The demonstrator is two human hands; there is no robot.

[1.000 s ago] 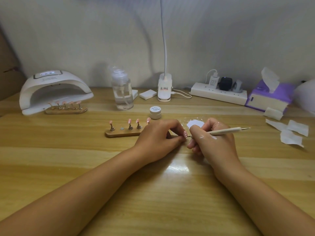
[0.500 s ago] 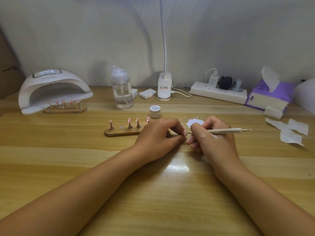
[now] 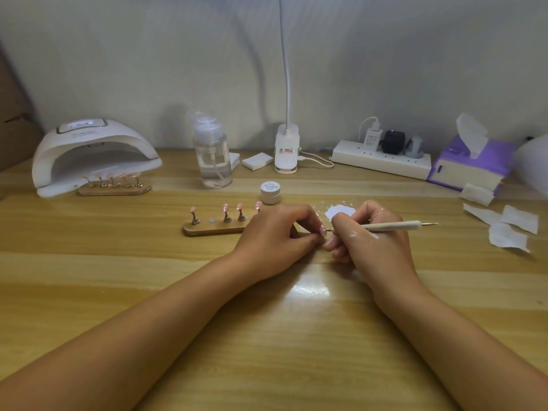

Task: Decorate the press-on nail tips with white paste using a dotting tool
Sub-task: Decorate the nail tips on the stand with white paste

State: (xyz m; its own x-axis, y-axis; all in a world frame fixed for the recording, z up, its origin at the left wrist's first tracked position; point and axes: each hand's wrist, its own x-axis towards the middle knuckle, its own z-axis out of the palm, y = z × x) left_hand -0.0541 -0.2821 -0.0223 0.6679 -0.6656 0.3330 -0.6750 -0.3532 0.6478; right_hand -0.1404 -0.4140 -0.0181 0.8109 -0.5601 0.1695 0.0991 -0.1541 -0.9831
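Observation:
My left hand [image 3: 278, 235] pinches a pink nail tip [image 3: 322, 230] on its small stand, low over the table. My right hand [image 3: 370, 241] grips a pale dotting tool [image 3: 394, 226] like a pen, with its near point touching that tip. White paste smears mark the back of my right hand. A blob of white paste [image 3: 338, 211] lies on the table just behind my fingers. A wooden holder [image 3: 213, 228] to the left carries several pink nail tips. A small white paste jar [image 3: 270, 192] stands behind it.
A white nail lamp [image 3: 95, 152] at the back left has a second holder of tips [image 3: 114, 185] in front of it. A clear pump bottle [image 3: 212, 155], lamp clip [image 3: 286, 152], power strip [image 3: 382, 158], purple tissue pack [image 3: 471, 161] and paper scraps [image 3: 508, 229] line the back and right.
Both hands stay almost where they were. The dotting tool's far end has dipped slightly, now lying nearly level.

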